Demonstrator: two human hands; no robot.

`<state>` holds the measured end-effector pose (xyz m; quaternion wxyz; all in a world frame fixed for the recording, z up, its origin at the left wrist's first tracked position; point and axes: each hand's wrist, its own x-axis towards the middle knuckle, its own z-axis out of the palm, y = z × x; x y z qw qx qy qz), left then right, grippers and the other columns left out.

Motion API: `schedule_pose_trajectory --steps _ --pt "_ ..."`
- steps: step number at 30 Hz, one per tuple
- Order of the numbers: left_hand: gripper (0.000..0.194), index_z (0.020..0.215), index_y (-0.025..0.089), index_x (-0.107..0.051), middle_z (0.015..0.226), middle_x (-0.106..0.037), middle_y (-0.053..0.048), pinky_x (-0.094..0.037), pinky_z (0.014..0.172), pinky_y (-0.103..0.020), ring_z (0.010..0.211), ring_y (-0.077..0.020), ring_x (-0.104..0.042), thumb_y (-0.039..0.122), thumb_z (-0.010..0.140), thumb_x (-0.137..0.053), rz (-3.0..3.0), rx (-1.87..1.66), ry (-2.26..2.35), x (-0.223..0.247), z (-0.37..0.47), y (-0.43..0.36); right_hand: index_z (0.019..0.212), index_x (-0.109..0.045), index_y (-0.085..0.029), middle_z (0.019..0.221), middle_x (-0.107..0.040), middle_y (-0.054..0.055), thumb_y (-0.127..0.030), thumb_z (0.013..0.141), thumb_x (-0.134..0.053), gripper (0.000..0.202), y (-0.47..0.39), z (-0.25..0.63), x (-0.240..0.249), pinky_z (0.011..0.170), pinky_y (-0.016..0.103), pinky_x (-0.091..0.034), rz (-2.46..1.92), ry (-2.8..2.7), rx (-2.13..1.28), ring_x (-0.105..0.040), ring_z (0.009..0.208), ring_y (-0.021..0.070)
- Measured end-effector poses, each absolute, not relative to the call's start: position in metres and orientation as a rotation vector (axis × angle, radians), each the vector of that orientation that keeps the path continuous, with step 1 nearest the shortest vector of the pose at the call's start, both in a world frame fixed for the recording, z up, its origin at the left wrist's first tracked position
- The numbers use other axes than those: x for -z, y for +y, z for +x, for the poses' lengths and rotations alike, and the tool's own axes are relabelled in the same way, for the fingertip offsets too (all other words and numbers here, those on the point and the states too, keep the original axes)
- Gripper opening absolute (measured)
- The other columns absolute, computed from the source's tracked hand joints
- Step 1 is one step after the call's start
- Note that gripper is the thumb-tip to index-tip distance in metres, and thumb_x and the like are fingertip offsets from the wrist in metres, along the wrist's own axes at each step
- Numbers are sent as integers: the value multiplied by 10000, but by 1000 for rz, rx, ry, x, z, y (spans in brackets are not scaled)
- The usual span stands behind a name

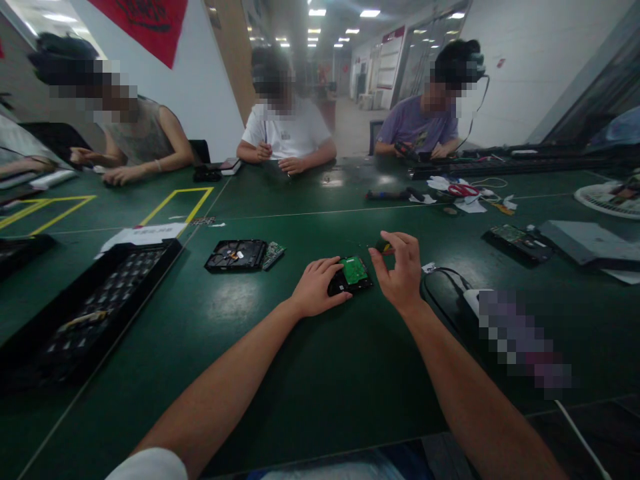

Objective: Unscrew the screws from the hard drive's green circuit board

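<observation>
My left hand [320, 287] grips a black hard drive [340, 285] lying on the green table, fingers over its far left side and thumb along its near edge. A bright green circuit board [355, 270] shows on the drive's upper face. Just to the right and slightly above the drive, my right hand [403, 270] is closed around a small screwdriver [384, 247] with a dark and yellow handle. Its thin shaft seems to point left, but the tip is too faint to make out.
Left of the drive lie another black drive [236, 256] and a loose circuit board [273, 254]. A long black tray [135, 293] stands at the left. To the right are a power strip [473, 300] with cables, another drive [520, 243] and a grey case [590, 243]. Three people sit opposite.
</observation>
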<state>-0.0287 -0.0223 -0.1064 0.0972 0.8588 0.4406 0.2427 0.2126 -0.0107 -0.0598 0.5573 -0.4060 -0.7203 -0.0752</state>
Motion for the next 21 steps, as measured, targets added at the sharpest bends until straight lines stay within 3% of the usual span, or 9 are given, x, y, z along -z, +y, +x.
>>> schedule_pose_trajectory --steps 3,7,13,18,21 --pt "779 1499 222 -527 1614 -487 -136 -357 1222 -567 1466 -368 -463 666 885 -708 2541 -719 1312 106 -28 -22 1421 -574 -288 1222 -626 120 -284 1012 -630 413 -11 213 60 819 419 -658 -960 -1698 202 -645 1100 262" --pt "771 1500 230 -526 1614 -487 -131 -359 1221 -567 1466 -364 -464 666 890 -703 2543 -719 1306 106 -29 -23 1512 -485 -277 1332 -633 136 -248 1051 -527 463 -12 211 60 874 448 -653 -958 -1715 148 -664 1138 264" --pt "775 1503 225 -523 1613 -486 -135 -356 1223 -567 1466 -366 -461 662 889 -704 2540 -721 1304 106 -29 -22 1384 -580 -275 1201 -618 115 -307 987 -677 410 -11 213 58 780 394 -651 -949 -1691 199 -640 1085 257" --pt "770 1504 230 -522 1616 -484 -134 -358 1218 -569 1467 -365 -458 656 889 -706 2535 -717 1304 106 -28 -22 1511 -469 -261 1348 -630 143 -247 1048 -525 466 -10 213 62 901 465 -640 -952 -1717 138 -658 1170 273" --pt "763 1504 240 -523 1621 -478 -130 -355 1219 -577 1468 -366 -458 651 889 -708 2525 -718 1301 105 -28 -23 1483 -487 -262 1346 -615 147 -290 1040 -558 449 -12 212 60 890 476 -643 -962 -1711 120 -657 1160 281"
